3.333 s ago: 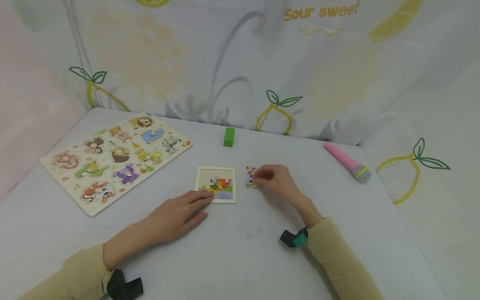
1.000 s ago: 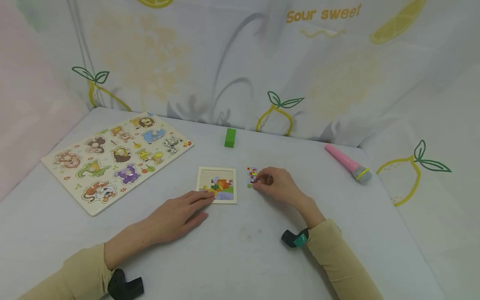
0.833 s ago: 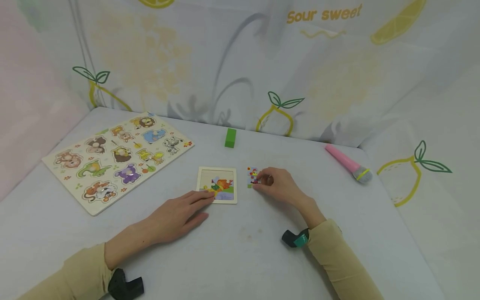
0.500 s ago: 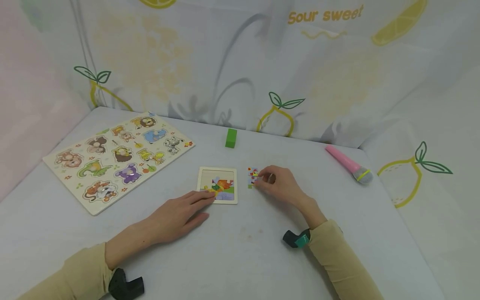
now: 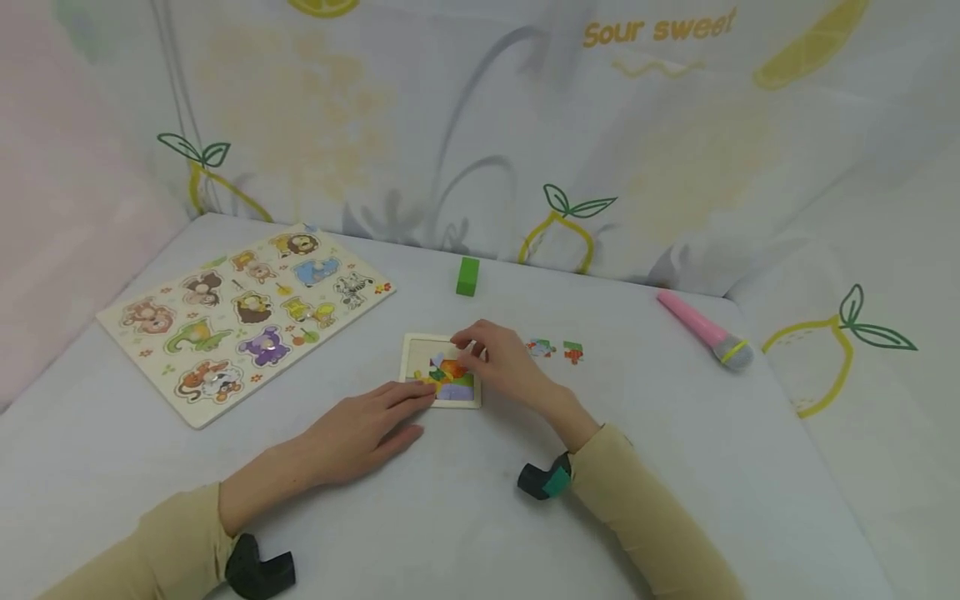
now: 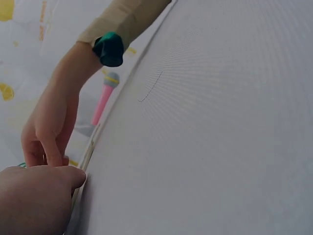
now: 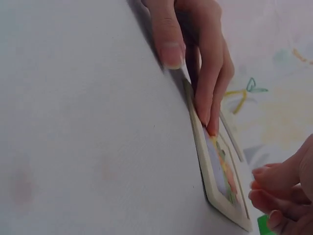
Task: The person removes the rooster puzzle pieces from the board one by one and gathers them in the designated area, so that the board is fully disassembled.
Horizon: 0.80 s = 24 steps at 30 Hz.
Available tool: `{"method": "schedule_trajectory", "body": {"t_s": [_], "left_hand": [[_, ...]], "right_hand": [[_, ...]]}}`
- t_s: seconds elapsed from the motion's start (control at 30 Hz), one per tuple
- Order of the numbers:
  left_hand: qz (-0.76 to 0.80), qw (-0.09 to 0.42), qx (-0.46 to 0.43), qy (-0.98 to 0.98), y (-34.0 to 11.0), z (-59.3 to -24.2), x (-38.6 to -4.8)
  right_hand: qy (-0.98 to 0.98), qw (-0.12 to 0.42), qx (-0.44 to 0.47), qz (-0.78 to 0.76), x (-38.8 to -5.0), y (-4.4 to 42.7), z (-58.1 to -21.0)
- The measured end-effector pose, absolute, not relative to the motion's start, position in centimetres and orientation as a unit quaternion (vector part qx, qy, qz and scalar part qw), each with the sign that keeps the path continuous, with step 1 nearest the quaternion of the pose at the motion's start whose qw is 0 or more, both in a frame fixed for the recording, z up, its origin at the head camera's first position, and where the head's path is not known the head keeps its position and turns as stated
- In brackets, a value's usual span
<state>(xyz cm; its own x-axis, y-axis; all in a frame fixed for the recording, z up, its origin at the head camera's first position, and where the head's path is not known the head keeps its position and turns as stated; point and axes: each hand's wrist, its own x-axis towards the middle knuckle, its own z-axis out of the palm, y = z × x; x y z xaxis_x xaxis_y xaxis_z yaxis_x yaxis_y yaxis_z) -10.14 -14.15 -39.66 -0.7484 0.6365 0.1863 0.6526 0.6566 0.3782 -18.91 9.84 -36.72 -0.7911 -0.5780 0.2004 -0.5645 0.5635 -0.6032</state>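
A small square jigsaw tray (image 5: 404, 354) with a pale wooden rim lies mid-table, its lower part filled with a colourful picture. My left hand (image 5: 352, 437) rests its straight fingers on the tray's lower left corner; the right wrist view also shows those fingertips (image 7: 210, 115) on it. Over the tray's right side is my right hand (image 5: 504, 360), thumb and fingers bent together in a pinch. A puzzle piece is between them, almost wholly hidden. To the right of that hand, two loose puzzle pieces lie on the table, one bluish (image 5: 540, 347) and one green-and-orange (image 5: 573, 352).
A large animal peg puzzle board (image 5: 247, 321) lies at the left. Behind the tray stands a green block (image 5: 467, 276). A pink toy microphone (image 5: 705, 330) lies near the right edge. A printed curtain (image 5: 450, 125) hangs behind the table (image 5: 465, 517).
My right hand has left the spot beside the tray and moved left over it, carrying a puzzle piece. Two loose pieces now show there. The left hand has stayed on the tray.
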Motion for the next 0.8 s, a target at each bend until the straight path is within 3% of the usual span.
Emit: {"method": "schedule_trajectory", "body": {"t_s": [0.2, 0.8], "left_hand": [[-0.216, 0.023, -0.358, -0.908, -14.0, -39.9, -10.1], [-0.213, 0.029, -0.357, -0.909, -14.1, -39.7, -10.0]], "right_hand": [[0.894, 0.041, -0.306, -0.326, -18.8, 8.5, -38.1], [0.9, 0.045, -0.298, -0.314, -18.1, 8.0, -38.2]]}}
